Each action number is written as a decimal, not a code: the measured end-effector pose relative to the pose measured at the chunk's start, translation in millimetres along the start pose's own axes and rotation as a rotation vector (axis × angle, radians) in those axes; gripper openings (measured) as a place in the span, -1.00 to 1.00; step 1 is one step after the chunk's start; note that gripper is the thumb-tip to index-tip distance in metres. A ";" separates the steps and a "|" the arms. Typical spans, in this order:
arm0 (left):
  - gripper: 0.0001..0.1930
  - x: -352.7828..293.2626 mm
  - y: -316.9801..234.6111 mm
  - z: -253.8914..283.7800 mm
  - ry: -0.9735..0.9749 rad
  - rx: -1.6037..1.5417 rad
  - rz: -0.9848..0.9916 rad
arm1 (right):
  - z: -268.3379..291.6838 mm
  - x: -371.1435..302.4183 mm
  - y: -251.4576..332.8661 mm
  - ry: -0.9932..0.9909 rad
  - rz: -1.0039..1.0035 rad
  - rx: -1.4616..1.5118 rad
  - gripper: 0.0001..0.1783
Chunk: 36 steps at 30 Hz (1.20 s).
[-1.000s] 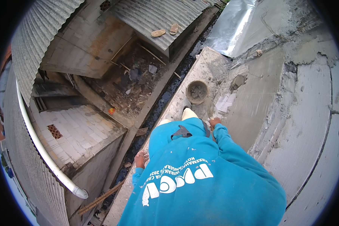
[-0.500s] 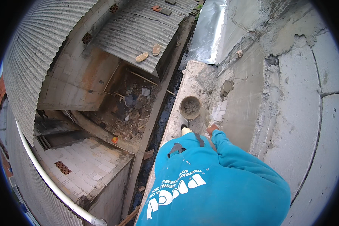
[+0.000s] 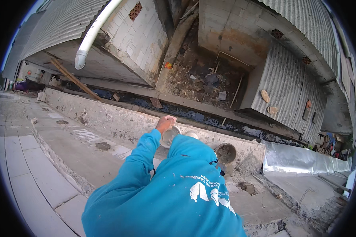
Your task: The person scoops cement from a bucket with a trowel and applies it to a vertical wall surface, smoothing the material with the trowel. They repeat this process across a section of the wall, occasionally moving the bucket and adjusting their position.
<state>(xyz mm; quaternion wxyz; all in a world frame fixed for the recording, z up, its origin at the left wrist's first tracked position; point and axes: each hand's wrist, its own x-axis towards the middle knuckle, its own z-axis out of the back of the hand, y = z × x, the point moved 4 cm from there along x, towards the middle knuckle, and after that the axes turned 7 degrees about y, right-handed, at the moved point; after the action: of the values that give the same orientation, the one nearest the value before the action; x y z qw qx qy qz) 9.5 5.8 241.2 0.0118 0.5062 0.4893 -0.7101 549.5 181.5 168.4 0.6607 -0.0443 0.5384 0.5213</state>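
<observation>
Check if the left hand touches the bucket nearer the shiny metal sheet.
Apart. The head view shows a wide gap between left hand and bucket, with blue clothing in between.

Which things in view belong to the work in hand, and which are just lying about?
Likely in use:
- pale round pail, left hand apparently gripping its rim
- round dark bucket holding grey mix

Likely lying about:
- brown bamboo poles
- two tan oval pieces on the grey corrugated roof

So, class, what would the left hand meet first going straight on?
The left hand seems free to pass over the ledge and out above the dark channel, though depth is unclear.
</observation>
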 end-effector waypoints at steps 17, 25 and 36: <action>-0.75 -30.9 191.3 -53.5 -0.654 -0.059 0.289 | 56.6 92.5 174.3 0.367 0.248 -0.490 -0.71; -0.70 -39.5 213.4 -116.7 -0.760 -0.157 0.340 | 91.7 114.8 195.8 0.438 0.302 -0.606 -0.72; -0.53 -31.9 309.3 -158.0 -0.807 -0.434 0.455 | 125.0 130.1 244.0 0.529 0.406 -0.837 -0.74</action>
<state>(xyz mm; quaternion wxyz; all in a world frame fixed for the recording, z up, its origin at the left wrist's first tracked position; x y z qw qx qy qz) 295.2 -58.9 51.8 0.4588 0.2710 0.4594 -0.7106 436.9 452.8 244.5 0.3141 -0.3287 0.4304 0.7798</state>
